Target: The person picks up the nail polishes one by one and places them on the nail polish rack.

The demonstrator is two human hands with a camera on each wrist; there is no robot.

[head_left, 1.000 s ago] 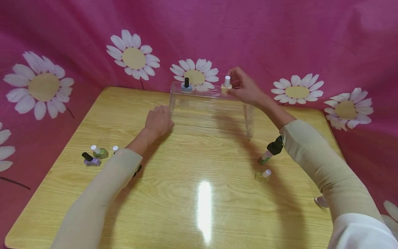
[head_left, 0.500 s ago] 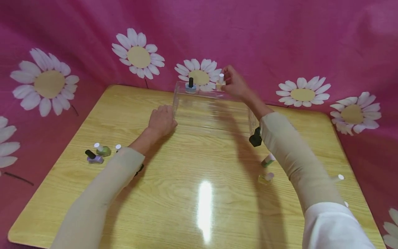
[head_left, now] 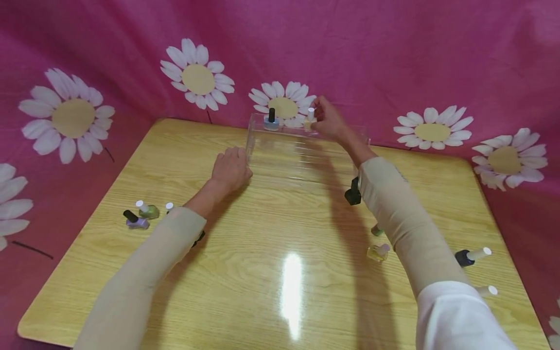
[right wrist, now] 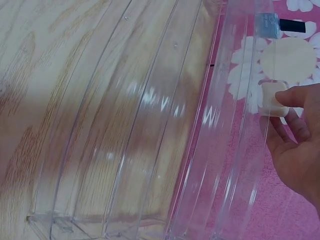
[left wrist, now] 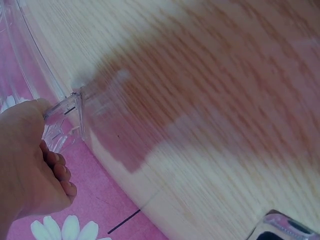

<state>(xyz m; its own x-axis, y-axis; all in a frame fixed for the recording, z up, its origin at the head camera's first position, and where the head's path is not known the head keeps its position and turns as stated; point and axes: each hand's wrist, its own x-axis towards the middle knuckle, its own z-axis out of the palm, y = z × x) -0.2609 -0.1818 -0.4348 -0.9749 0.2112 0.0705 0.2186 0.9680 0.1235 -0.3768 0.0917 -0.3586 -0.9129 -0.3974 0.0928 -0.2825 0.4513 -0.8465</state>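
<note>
A clear tiered acrylic rack (head_left: 284,167) stands at the back of the table. My left hand (head_left: 230,169) grips its left end; in the left wrist view the thumb lies against the clear edge and the fingers curl below. At the top tier, my right hand (head_left: 329,119) pinches a cream nail polish bottle (right wrist: 272,97) with a white cap, between thumb and fingers. Whether the bottle's base bears fully on the tier, I cannot tell. A pale blue nail polish bottle (head_left: 271,124) with a black cap stands to its left on the same tier.
On the table's left are a purple bottle (head_left: 137,222), a green bottle (head_left: 150,212) and a white cap (head_left: 169,206), partly behind my sleeve. To the right lie a yellow bottle (head_left: 376,253), a part-hidden green bottle (head_left: 376,230) and a dark bottle (head_left: 464,258). A pink daisy cloth (head_left: 350,58) hangs behind.
My right hand has carried the cream bottle a little left along the top tier, nearer the blue one. The left hand stays at the rack's end. The head view has shifted slightly.
</note>
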